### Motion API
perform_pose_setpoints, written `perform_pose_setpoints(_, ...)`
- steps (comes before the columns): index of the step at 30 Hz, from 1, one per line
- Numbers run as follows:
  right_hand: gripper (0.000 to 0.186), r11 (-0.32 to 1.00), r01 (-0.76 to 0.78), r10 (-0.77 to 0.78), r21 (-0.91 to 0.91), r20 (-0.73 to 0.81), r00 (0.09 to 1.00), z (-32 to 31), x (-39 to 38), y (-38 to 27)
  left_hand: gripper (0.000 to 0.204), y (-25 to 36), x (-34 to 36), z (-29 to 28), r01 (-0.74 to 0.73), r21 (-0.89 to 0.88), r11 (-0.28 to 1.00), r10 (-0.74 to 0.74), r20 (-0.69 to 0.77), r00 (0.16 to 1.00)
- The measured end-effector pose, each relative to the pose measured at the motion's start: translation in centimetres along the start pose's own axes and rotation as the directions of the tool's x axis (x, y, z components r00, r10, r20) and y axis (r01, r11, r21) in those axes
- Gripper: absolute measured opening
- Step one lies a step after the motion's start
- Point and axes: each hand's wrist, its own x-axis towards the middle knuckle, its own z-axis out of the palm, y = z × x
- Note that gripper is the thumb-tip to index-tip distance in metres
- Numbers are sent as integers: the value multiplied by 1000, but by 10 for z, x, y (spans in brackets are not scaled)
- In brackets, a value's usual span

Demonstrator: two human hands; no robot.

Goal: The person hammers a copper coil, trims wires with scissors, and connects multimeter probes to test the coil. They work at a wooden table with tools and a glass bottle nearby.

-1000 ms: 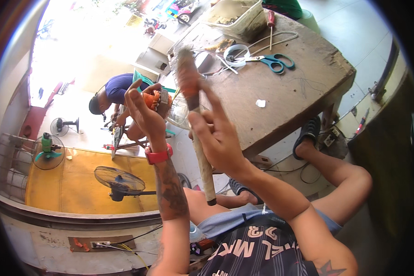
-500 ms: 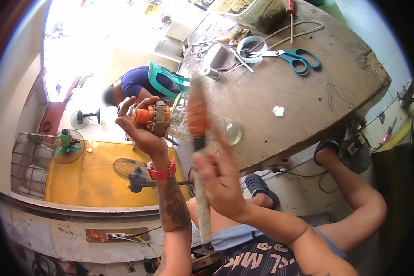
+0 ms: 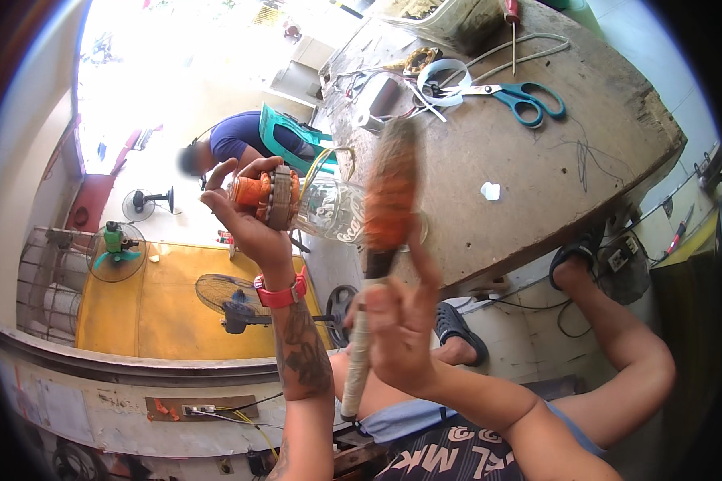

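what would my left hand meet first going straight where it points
Probably the co-worker in the blue shirt, seemingly well beyond your left hand; depth is hard to judge.

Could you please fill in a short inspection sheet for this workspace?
Surface: worn wooden table with a chipped edge.
Things held: orange-wound metal core; long-handled tool, its head blurred.
Clutter: teal-handled scissors, white ring, red-handled screwdriver and white scrap, all on the table.
Hands: left hand cups the core; right hand holds the tool by its pale handle.
Cables: dark cable on the floor beside the table.
Surroundings: dark fan at left; another person by a teal chair.
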Motion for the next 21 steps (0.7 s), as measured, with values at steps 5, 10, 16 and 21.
perform_pose_setpoints(5, 67, 976, -177, 182, -126, 26, 983, -4, -5, 2, 60, 5, -5, 10, 122, 98, 988, -111, -114, 987)
perform_pose_setpoints(10, 67, 955, -184, 204, -233, 65, 977, -1, -5, 11, 43, 14, -4, 3, 168, 229, 959, -155, -75, 985)
perform_pose_setpoints(16, 68, 968, -251, 249, 10, 95, 964, 5, -10, 15, 39, -16, 14, -24, -171, -80, 982, 187, 302, 935)
perform_pose_setpoints(21, 65, 998, 8, -7, -57, 17, 1000, 6, -19, 6, 52, -32, 10, -30, -51, -335, 941, 144, 259, 955)
